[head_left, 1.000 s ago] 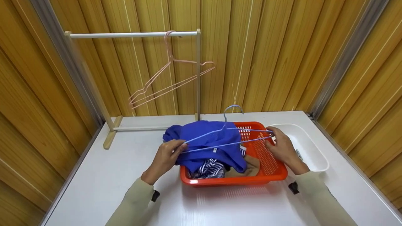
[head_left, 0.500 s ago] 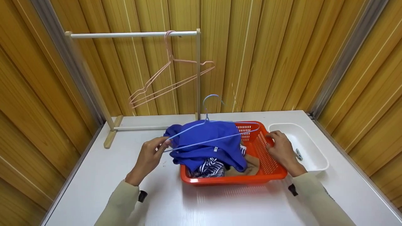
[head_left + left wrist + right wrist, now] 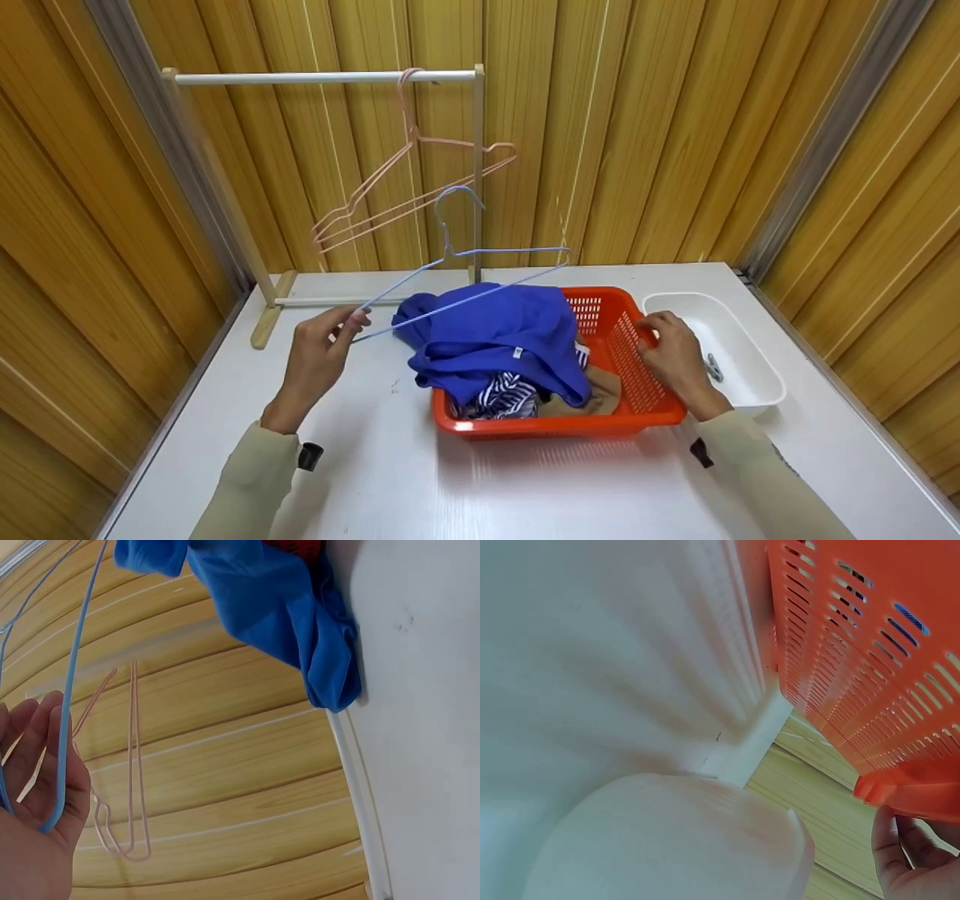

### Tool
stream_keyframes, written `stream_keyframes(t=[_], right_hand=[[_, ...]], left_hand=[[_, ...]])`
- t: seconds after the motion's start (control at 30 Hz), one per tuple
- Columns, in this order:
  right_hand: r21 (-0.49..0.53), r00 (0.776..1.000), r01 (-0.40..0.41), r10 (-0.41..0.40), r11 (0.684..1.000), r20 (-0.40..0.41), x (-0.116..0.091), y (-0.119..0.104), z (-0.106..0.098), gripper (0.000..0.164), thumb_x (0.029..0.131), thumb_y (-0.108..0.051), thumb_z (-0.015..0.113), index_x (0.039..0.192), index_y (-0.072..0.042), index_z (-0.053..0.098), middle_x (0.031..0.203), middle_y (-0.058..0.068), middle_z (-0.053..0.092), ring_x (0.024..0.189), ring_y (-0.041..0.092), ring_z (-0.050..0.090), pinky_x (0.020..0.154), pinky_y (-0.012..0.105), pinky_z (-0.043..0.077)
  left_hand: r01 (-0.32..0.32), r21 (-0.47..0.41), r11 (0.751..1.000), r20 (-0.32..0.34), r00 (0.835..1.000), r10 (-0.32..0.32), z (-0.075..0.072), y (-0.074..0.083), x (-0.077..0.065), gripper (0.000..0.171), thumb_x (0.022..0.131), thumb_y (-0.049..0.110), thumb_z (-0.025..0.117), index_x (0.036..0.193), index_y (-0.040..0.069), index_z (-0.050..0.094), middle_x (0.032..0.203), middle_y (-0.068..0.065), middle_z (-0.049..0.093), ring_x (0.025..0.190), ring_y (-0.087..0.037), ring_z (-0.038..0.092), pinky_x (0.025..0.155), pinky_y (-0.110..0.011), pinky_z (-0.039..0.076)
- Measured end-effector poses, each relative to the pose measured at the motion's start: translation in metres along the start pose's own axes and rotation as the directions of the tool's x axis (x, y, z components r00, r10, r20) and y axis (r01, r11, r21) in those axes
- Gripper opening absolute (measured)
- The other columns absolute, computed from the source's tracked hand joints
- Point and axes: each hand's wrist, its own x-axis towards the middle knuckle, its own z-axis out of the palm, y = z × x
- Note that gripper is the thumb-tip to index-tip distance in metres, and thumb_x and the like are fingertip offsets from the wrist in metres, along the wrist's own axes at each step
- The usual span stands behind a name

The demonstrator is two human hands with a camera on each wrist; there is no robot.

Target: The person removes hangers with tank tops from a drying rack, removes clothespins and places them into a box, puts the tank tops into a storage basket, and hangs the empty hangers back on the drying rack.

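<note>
My left hand (image 3: pixel 319 360) pinches one end of a blue wire clothes hanger (image 3: pixel 450 306), held tilted above the left part of the basket with its hook upward. In the left wrist view, the end of the hanger (image 3: pixel 71 682) lies between the thumb and fingers (image 3: pixel 56 754). My right hand (image 3: pixel 675 364) is loosely bent at the right rim of the red plastic basket (image 3: pixel 559 427), with no hanger in it; its fingertips appear to touch the rim in the right wrist view. A blue garment (image 3: pixel 495 330) drapes over the basket's left side, below the hanger.
Striped cloth (image 3: pixel 502 396) and brown cloth (image 3: pixel 596 394) lie in the basket. A white basin (image 3: pixel 739 330) with a small grey clip (image 3: pixel 712 367) stands to its right. Pink hangers (image 3: pixel 409 142) hang on a rack (image 3: pixel 326 77) at the back left.
My right hand has let go of the hanger's right end and stays by the basket rim. My left hand has carried the hanger leftward, and its free end has risen.
</note>
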Motion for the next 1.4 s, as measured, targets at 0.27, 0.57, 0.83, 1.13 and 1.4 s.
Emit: stream_keyframes(t=[0.27, 0.57, 0.83, 1.13, 1.4], right_hand=[[-0.002, 1.000, -0.014, 0.014, 1.000, 0.002, 0.000, 0.001, 0.001, 0.028, 0.074, 0.003, 0.069, 0.102, 0.005, 0.070, 0.102, 0.020, 0.065, 0.098, 0.040, 0.061, 0.087, 0.054, 0.048], [0.015, 0.999, -0.032, 0.032, 0.999, 0.022, 0.000, 0.000, 0.000, 0.027, 0.075, 0.002, 0.070, 0.102, 0.004, 0.070, 0.104, 0.020, 0.065, 0.100, 0.040, 0.060, 0.088, 0.055, 0.048], [0.003, 0.999, -0.034, 0.034, 0.999, 0.025, 0.000, 0.000, 0.000, 0.028, 0.077, 0.001, 0.069, 0.105, 0.005, 0.069, 0.106, 0.021, 0.065, 0.102, 0.040, 0.060, 0.089, 0.055, 0.047], [0.007, 0.998, -0.045, 0.044, 0.999, 0.032, -0.001, 0.002, 0.001, 0.027, 0.077, 0.002, 0.069, 0.104, 0.005, 0.069, 0.106, 0.021, 0.064, 0.101, 0.040, 0.060, 0.088, 0.056, 0.047], [0.005, 0.999, -0.037, 0.037, 0.999, 0.027, -0.001, 0.001, 0.000, 0.026, 0.076, 0.001, 0.069, 0.102, 0.004, 0.070, 0.105, 0.020, 0.064, 0.101, 0.040, 0.060, 0.089, 0.055, 0.047]], left_hand=[[0.024, 0.054, 0.998, -0.059, 0.998, -0.021, -0.024, -0.002, 0.007, 0.021, 0.099, 0.020, 0.058, 0.107, 0.007, 0.073, 0.092, -0.004, 0.076, 0.082, -0.016, 0.068, 0.071, -0.013, 0.046], [0.037, 0.068, 0.997, -0.138, 0.990, -0.027, -0.046, -0.005, 0.013, 0.022, 0.100, 0.018, 0.057, 0.108, 0.004, 0.073, 0.090, -0.008, 0.076, 0.077, -0.008, 0.065, 0.070, -0.005, 0.043], [0.092, 0.065, 0.994, -0.161, 0.984, -0.081, -0.061, -0.005, 0.017, 0.028, 0.101, 0.025, 0.055, 0.112, 0.006, 0.073, 0.091, -0.010, 0.075, 0.078, -0.019, 0.068, 0.068, -0.005, 0.042], [0.052, 0.064, 0.997, -0.255, 0.966, -0.034, -0.072, -0.005, 0.031, 0.024, 0.099, 0.018, 0.059, 0.105, 0.000, 0.074, 0.085, -0.016, 0.075, 0.071, 0.015, 0.054, 0.064, -0.004, 0.041], [0.076, 0.067, 0.995, -0.281, 0.958, -0.055, -0.079, 0.005, 0.048, 0.029, 0.100, 0.021, 0.057, 0.106, -0.003, 0.072, 0.083, -0.017, 0.072, 0.067, 0.010, 0.052, 0.064, -0.007, 0.040]])
